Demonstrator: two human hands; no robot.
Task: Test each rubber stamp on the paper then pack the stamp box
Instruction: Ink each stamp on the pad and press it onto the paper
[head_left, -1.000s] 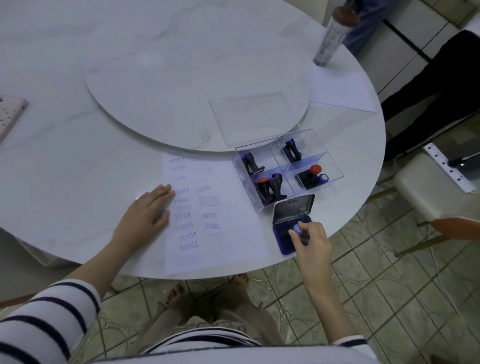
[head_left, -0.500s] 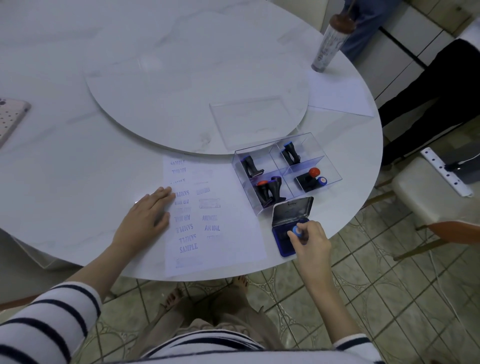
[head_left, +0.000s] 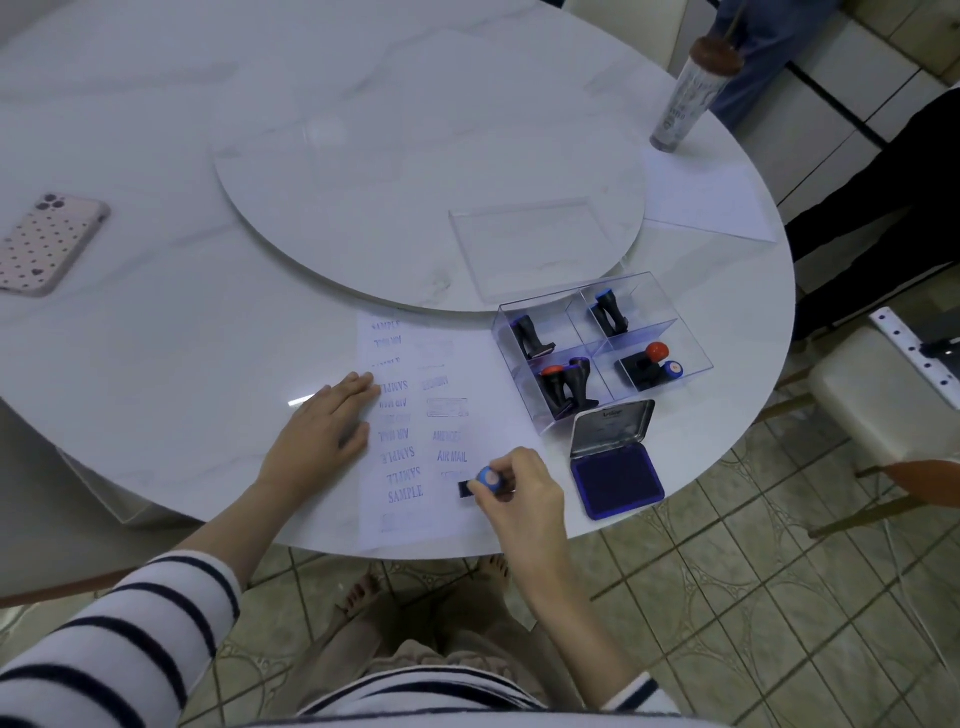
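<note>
Now my right hand (head_left: 519, 486) has left the ink pad (head_left: 615, 475) and grips the blue-topped stamp (head_left: 485, 480) over the paper (head_left: 467, 374). My left hand (head_left: 324, 434) lies flat and open, holding it still. Next I press down. The stamp box (head_left: 602, 348) waits nearby.

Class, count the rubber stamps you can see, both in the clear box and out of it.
6. Right hand holds one on the paper. In the box: one rear-left, one rear-right, two front-left, one front-right. Others may be hidden.

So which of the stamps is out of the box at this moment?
The blue-topped stamp gripped in the right hand, set on the paper below the AIR MAIL print. All the others sit in the clear box's compartments.
</note>
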